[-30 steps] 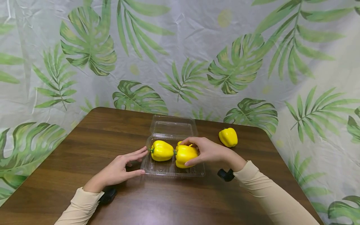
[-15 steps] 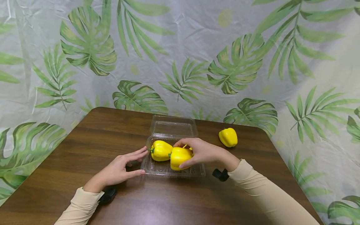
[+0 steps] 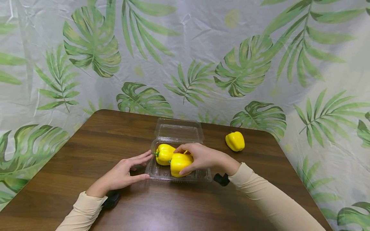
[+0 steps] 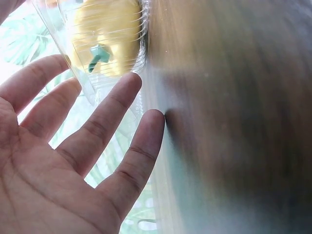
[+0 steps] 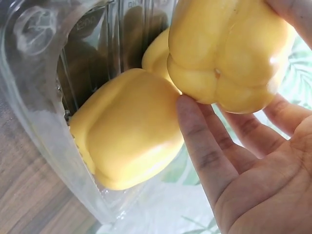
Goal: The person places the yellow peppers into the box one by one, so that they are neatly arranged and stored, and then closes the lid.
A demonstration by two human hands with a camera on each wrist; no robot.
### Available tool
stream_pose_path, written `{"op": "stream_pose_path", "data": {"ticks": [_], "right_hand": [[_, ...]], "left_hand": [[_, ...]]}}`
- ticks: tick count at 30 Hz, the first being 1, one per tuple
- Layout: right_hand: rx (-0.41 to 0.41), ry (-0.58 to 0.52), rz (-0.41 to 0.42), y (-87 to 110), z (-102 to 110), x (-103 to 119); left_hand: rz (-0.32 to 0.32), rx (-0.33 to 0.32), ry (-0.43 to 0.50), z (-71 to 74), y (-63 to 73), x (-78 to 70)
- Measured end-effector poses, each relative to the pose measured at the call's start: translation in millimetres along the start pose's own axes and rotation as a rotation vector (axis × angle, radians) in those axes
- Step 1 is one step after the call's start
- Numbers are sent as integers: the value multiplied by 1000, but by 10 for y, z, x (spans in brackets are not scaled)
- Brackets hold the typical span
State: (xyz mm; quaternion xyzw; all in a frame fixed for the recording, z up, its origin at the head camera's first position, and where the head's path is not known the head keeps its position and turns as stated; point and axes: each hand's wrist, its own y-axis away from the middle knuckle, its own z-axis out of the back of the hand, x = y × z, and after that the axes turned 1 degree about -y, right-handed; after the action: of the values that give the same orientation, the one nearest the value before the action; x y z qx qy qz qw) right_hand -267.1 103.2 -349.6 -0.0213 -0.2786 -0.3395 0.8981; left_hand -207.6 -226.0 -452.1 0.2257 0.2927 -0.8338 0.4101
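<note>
My right hand (image 3: 205, 158) holds a yellow bell pepper (image 3: 177, 166) between thumb and fingers over the front of a clear plastic clamshell container (image 3: 202, 175). In the right wrist view the held pepper (image 5: 224, 53) shows its lobed bottom; below it another yellow pepper (image 5: 129, 131) lies in the container, mostly hidden behind the hand in the head view. A further yellow pepper (image 3: 164, 154) lies in the container's left part, green stem toward the left. My left hand (image 3: 124, 173) has its fingers extended, fingertips right at the container's left rim.
The container's clear lid (image 3: 179, 129) is folded back toward the far edge of the brown wooden table (image 3: 115, 134). Another yellow bell pepper (image 3: 235, 141) sits on the table at the back right. A leaf-printed sheet (image 3: 196, 38) hangs behind the table.
My right hand has moved the held pepper left and slightly toward the front of the container, so it overlaps more of the left pepper in view. My left hand has stayed in place.
</note>
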Motion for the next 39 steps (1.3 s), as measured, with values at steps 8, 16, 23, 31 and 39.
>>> {"op": "stream_pose_path", "data": {"ticks": [8, 16, 23, 31, 39], "right_hand": [[14, 27, 1, -73, -3, 9], [15, 68, 22, -147, -26, 28], [28, 83, 23, -220, -64, 19], [38, 112, 30, -285, -97, 50], [44, 132, 29, -314, -111, 91]], "left_hand": [[-1, -2, 3, 0, 0, -5], [2, 0, 8, 1, 2, 9], [1, 5, 11, 1, 1, 22], [3, 4, 12, 2, -2, 16], [11, 14, 20, 2, 4, 20]]}}
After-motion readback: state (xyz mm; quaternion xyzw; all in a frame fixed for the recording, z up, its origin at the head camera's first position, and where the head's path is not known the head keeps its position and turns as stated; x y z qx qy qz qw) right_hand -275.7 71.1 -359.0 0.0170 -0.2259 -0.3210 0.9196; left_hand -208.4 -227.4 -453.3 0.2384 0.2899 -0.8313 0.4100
